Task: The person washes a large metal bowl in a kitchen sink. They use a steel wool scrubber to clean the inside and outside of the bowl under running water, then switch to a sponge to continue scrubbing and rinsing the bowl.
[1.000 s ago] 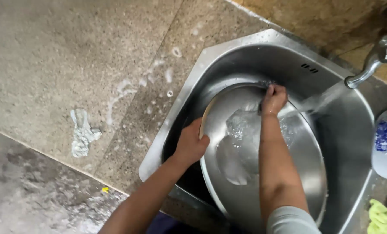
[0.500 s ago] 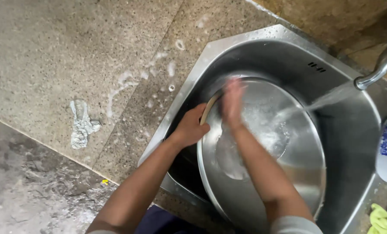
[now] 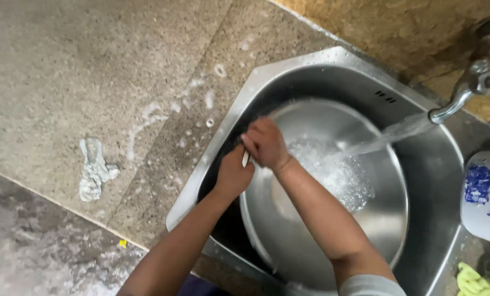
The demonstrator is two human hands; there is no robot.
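In the head view, both hands meet at the near-left rim of a large round stainless-steel bowl point(image 3: 332, 241) that stands tilted inside a steel sink point(image 3: 311, 71) with cut corners. The left hand point(image 3: 233, 174) is closed on the bowl's rim from outside, fingers curled over the edge, its forearm running down to the lower left. The right hand point(image 3: 264, 143) lies just above and beside the left hand, touching the bowl's inner wall near the same rim, fingers bent and pressed to the metal; whether anything is held under its palm cannot be told. Its forearm crosses the bowl to the lower right, ending in a grey sleeve point(image 3: 368, 285).

To the right of the hands, a stream of water point(image 3: 390, 134) runs from a metal tap point(image 3: 472, 85) at the far right corner and lands in the bowl just beyond the right wrist, making white foam point(image 3: 338, 175).

To the left of the hands stretches a speckled stone worktop point(image 3: 91, 66), wet with soap streaks near the sink. Well apart from the left hand, further left, lies a crumpled pale blue-grey rag point(image 3: 94, 170). At the far right, past the sink, stands a white vessel with blue pattern point(image 3: 486, 192), and below it a yellow-green cloth point(image 3: 475, 282).
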